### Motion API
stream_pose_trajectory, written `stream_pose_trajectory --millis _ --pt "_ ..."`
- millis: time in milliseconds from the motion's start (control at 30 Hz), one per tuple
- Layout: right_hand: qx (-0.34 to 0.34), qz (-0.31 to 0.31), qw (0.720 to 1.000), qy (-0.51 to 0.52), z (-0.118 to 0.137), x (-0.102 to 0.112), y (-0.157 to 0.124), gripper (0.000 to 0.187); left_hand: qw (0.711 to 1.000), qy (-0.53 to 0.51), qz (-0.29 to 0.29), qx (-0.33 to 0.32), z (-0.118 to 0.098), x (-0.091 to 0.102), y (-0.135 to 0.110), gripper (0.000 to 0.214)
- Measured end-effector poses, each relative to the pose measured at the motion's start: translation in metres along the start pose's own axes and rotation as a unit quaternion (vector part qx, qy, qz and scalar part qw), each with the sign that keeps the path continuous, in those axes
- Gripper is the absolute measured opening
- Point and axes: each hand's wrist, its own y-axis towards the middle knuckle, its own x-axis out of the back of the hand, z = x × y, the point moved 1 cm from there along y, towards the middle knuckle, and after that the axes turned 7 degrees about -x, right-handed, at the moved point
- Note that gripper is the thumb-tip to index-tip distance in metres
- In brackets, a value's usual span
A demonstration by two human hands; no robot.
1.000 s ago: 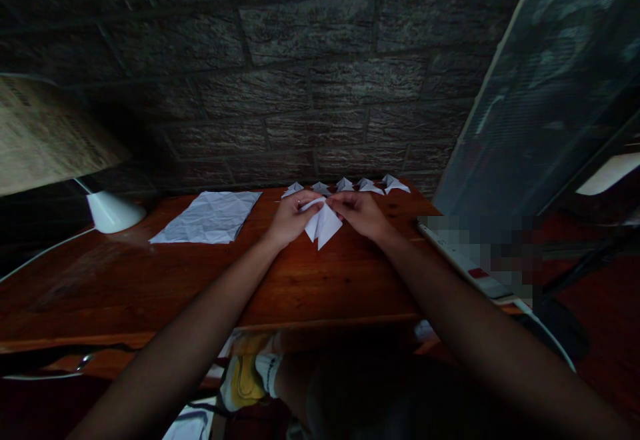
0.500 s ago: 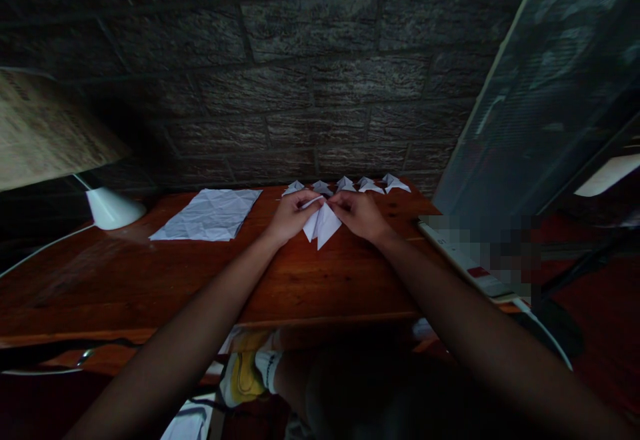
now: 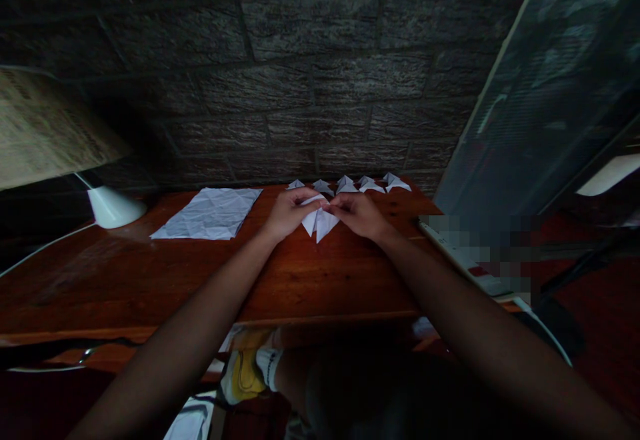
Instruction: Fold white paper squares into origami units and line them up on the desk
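Pressure should be even: our left hand (image 3: 286, 215) and right hand (image 3: 361, 216) pinch the folded paper (image 3: 319, 224), seemingly at its twelve-o'clock edge.

You are seeing a dim, underexposed view. The folded paper (image 3: 320, 223) at centre and the creased sheet (image 3: 207, 213) at ten o'clock catch the most light. The desk (image 3: 150, 273) has a soft sheen at eight o'clock. Your forearms (image 3: 210, 307) sink into shadow toward six o'clock. The brick wall (image 3: 320, 60) bows at the edges, and a pixelated block (image 3: 475, 240) sits at three o'clock.
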Motion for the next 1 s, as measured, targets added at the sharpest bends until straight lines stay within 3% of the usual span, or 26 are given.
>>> stream_pose_trajectory --millis 167,367,667,867,1000 --pt "-0.029 -0.004 0.999 0.035 0.0023 0.0019 -0.0008 0.031 1.000 0.011 0.018 0.013 -0.0006 0.0016 -0.0015 0.028" --pt "-0.084 0.064 0.992 0.072 0.0055 0.0064 -0.0025 0.035 0.997 -0.047 0.003 0.055 -0.0012 -0.0002 -0.0027 0.030" --pt "-0.112 0.025 0.991 0.063 0.0027 0.0068 -0.0021 0.034 0.993 -0.079 0.023 0.083 0.0062 -0.0019 -0.0031 0.026" --pt "-0.131 0.053 0.988 0.065 0.0032 0.0072 -0.0027 0.037 0.991 -0.080 0.022 0.105 0.0054 -0.0021 -0.0028 0.031" --pt "-0.113 0.046 0.985 0.124 0.0046 0.0058 -0.0018 0.037 0.989 -0.107 0.000 0.106 0.0070 -0.0013 -0.0016 0.030"
